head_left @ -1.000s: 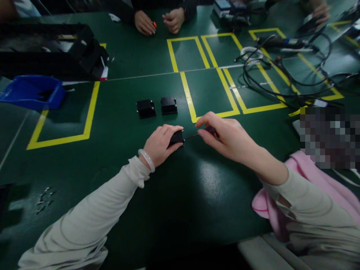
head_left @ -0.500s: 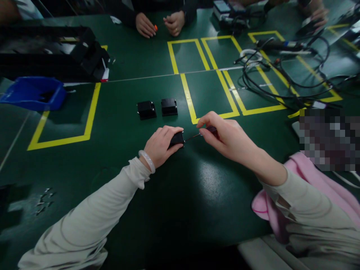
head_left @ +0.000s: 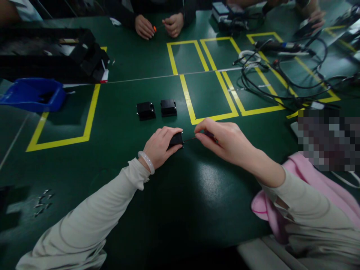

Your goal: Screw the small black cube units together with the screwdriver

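My left hand is closed around a small black box on the green table, thumb and fingers along its two sides. Small metal screws show at the box's right end. My right hand grips a screwdriver whose thin shaft points left at that end; the handle is mostly hidden in my fingers. The tip appears to meet a screw at the box. Just beyond my left hand sit two similar black boxes, one on the left and one on the right, with screws at their edges.
Loose screws lie at the lower left. A blue bin and black racks stand at the left. Cables coil at the right, near a pink cloth. Across the table are another person's hands.
My right hand has turned and lowered slightly, covering more of the screwdriver's handle. My left hand stays on the box. Across the table, a thin shaft now shows between the other person's hands.
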`<state>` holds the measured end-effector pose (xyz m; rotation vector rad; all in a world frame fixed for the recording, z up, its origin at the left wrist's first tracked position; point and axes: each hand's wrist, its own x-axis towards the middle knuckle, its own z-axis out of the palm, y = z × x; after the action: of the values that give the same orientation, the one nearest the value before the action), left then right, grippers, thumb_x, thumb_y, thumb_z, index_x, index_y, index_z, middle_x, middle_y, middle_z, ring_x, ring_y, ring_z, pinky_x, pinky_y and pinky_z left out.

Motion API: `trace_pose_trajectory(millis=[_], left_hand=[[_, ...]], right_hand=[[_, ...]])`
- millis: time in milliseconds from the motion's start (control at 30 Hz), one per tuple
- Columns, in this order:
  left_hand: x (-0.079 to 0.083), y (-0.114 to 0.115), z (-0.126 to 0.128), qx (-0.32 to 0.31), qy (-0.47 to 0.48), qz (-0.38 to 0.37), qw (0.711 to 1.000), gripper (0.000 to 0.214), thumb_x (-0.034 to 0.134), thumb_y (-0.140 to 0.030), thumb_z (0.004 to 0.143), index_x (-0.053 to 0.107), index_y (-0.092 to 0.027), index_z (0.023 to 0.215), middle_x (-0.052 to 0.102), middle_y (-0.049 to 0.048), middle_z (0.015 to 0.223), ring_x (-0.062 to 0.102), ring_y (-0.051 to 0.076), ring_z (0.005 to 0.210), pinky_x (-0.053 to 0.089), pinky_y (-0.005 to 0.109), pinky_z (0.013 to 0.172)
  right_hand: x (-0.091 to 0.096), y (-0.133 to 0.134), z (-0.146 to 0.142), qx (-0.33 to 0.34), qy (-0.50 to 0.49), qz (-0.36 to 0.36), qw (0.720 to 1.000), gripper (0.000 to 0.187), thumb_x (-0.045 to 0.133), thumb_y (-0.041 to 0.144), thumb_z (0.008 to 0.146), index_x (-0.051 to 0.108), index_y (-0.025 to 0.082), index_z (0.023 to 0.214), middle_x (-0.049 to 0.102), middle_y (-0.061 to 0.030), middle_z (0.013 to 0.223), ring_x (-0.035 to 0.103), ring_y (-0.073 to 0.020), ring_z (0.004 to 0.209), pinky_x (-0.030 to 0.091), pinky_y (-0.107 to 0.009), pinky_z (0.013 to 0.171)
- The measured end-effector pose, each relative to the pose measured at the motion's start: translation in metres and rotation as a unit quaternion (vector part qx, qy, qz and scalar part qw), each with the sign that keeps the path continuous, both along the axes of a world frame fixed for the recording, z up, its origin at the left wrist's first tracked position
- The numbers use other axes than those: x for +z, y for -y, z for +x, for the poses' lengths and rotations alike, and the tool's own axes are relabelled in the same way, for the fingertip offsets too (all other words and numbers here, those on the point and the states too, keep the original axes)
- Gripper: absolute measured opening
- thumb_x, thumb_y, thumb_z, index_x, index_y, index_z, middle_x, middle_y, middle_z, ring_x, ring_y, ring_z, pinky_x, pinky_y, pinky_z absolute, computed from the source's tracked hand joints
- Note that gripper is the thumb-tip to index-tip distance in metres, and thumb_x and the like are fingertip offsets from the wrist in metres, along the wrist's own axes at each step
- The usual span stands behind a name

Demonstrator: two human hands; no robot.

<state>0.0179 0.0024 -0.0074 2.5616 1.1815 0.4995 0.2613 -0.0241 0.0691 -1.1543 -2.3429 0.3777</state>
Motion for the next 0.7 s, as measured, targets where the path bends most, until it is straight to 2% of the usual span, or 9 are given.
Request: trace_pose_trajectory(millis=[100, 267, 400, 700], left_hand=[[0.0005, 0.0000, 0.0001, -0.001, -0.001, -0.001, 1.000, 0.044, 0.058, -0.035, 0.096, 0.050, -0.016, 0.135, 0.060, 0.0129, 0.124, 0.057, 0.029, 0.109, 0.048, 0.046, 0.095], [0.0013, 0.0001, 0.0005, -0.004, 0.002, 0.003, 1.000, 0.044, 0.058, -0.034, 0.096, 0.050, -0.016, 0.134, 0.061, 0.0131, 0.123, 0.058, 0.029, 0.107, 0.048, 0.046, 0.093], [0.0015, 0.0003, 0.0009, -0.003, 0.001, 0.000, 1.000, 0.043, 0.058, -0.035, 0.096, 0.050, -0.016, 0.134, 0.061, 0.0130, 0.123, 0.058, 0.029, 0.107, 0.048, 0.045, 0.093], [0.0006, 0.0002, 0.0008, -0.003, 0.000, 0.002, 1.000, 0.044, 0.059, -0.035, 0.096, 0.051, -0.016, 0.134, 0.061, 0.0133, 0.123, 0.057, 0.030, 0.109, 0.048, 0.046, 0.094]], right_hand=[[-0.0006, 0.0000, -0.0012, -0.028, 0.015, -0.019, 0.999, 0.023, 0.047, 0.032, 0.100, 0.063, 0.015, 0.095, 0.062, -0.0004, 0.070, 0.049, -0.0105, 0.057, 0.030, -0.024, 0.059], [0.0008, 0.0005, -0.0032, -0.043, 0.000, -0.050, 0.998, 0.024, 0.046, 0.024, 0.096, 0.060, 0.013, 0.112, 0.054, 0.0026, 0.066, 0.047, -0.0098, 0.052, 0.030, -0.024, 0.057], [0.0022, 0.0015, -0.0039, -0.043, -0.001, -0.053, 0.998, 0.025, 0.045, 0.022, 0.095, 0.060, 0.012, 0.113, 0.053, 0.0029, 0.066, 0.046, -0.0094, 0.052, 0.031, -0.023, 0.058], [-0.0008, -0.0010, -0.0032, -0.096, 0.024, -0.036, 0.994, 0.026, 0.051, 0.036, 0.097, 0.068, 0.017, 0.090, 0.060, 0.0008, 0.062, 0.047, -0.0102, 0.052, 0.028, -0.024, 0.058]])
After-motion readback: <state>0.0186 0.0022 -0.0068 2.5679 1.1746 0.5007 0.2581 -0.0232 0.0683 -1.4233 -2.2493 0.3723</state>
